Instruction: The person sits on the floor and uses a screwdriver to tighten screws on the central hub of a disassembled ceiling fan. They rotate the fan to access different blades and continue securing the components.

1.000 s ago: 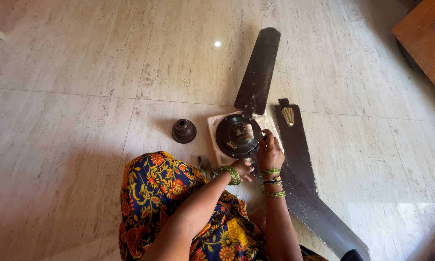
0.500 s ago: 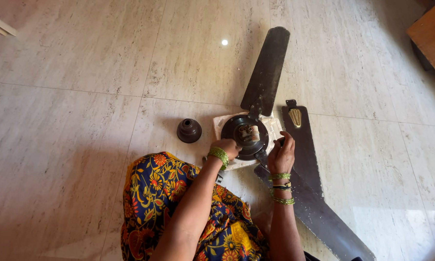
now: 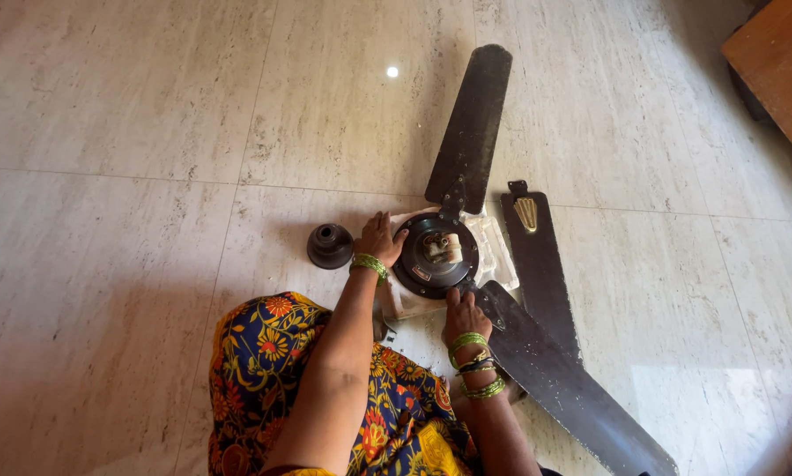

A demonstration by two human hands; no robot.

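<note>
left hand: my left hand (image 3: 380, 238) rests on the left rim of the fan motor (image 3: 436, 254), fingers spread and laid flat against the housing, closed on nothing.
left arm: it reaches forward from the lower middle of the view, forearm nearly straight, green bangles at the wrist.
right hand: my right hand (image 3: 465, 316) sits at the motor's near edge, where the lower blade (image 3: 555, 370) joins it; fingers curl down onto the joint. i cannot tell whether they grip anything.
right arm: it comes up from the bottom edge, wrist bent slightly inward, green and dark bangles stacked on it.
fan motor: round, dark, lying face up on a pale foam block (image 3: 493, 251) on the tiled floor (image 3: 132, 132), between my two hands.
blades: the upper blade (image 3: 473, 123) is fixed to the motor and points away from me; the lower blade runs off to the bottom right; a loose blade (image 3: 537, 256) lies just beside the motor on the right, partly under the lower one.
cup: a small dark canopy cup (image 3: 330, 246) stands on the floor, just left of my left hand, not touching it.
lap: bright floral cloth (image 3: 264, 370) covers my knees below the motor.
</note>
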